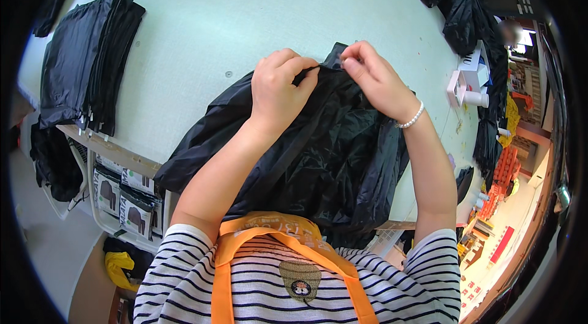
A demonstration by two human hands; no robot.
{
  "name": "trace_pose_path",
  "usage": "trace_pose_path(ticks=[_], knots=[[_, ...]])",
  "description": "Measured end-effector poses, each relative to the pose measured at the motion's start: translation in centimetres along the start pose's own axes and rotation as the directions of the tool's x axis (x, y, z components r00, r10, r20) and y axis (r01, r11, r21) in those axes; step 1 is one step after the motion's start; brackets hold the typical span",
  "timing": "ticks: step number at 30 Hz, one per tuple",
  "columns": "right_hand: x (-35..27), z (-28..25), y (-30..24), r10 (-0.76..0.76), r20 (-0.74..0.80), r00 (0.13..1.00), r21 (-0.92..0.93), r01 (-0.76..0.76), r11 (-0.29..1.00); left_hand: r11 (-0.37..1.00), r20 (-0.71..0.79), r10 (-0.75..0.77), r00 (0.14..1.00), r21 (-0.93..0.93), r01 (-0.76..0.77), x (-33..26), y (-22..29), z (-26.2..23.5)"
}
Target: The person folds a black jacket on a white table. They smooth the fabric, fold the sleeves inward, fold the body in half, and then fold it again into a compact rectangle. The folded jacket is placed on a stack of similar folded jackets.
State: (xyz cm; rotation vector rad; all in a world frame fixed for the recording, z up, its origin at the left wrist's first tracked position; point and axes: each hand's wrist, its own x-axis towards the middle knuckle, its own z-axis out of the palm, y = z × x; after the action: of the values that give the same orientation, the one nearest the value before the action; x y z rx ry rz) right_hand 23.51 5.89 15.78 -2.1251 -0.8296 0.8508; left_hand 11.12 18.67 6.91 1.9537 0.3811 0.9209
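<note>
A shiny black garment [312, 146] lies spread over the near edge of the pale table, part of it hanging toward me. My left hand [282, 85] pinches its upper edge between thumb and forefinger. Close beside it on the right, my right hand [375, 79] grips the same edge near a short black flap that sticks up, perhaps the collar. A beaded bracelet is on my right wrist. The fingertips of both hands partly hide the edge they hold.
A stack of folded black garments [86, 60] lies on the left of the table [196, 30]. More black fabric [453, 11] is heaped along the far right edge, near a white box [474, 70] and a small white container [474, 98]. Packaged goods [125, 195] sit on a rack below left.
</note>
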Motion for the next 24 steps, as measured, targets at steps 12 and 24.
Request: trace_pose_path(ticks=[12, 24], knots=[[-0.4, 0.03, -0.61, -0.098, 0.058, 0.993, -0.204, 0.108, 0.973, 0.996, 0.007, 0.064, 0.998, 0.056, -0.064, -0.04, 0.48, 0.13], [-0.22, 0.69, -0.69, -0.141, 0.036, 0.989, -0.166, 0.145, 0.975, 0.995, 0.006, 0.057, 0.998, 0.078, -0.057, -0.21, 0.63, -0.15]])
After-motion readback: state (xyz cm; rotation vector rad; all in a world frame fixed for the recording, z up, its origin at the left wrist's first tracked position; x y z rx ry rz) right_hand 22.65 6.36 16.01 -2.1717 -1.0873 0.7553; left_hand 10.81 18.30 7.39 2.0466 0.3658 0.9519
